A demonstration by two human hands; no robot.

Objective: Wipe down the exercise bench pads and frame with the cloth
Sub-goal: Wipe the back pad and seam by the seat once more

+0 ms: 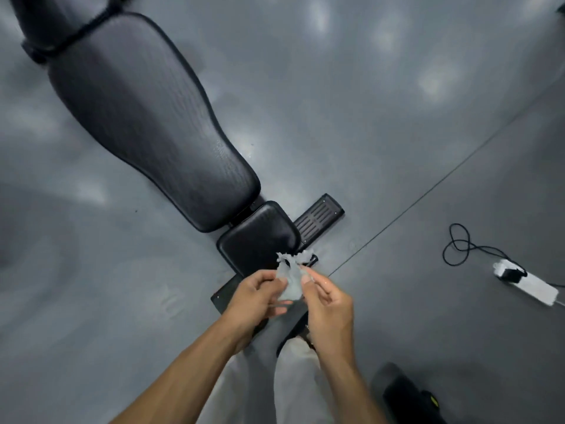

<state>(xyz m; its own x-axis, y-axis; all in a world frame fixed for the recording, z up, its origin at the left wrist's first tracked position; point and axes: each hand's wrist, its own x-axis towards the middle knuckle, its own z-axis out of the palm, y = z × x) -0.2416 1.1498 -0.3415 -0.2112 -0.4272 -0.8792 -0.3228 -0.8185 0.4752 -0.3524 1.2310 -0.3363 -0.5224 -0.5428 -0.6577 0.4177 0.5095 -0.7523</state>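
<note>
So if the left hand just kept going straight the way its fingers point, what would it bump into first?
The crumpled pale grey cloth that the left hand already pinches together with the right hand. Past the cloth, probably the small black padded seat of the bench, though depth is hard to judge from above.

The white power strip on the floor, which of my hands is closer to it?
Right. Your right hand is on the power strip's side of the cloth; your left hand is beyond the cloth, farther away.
</note>
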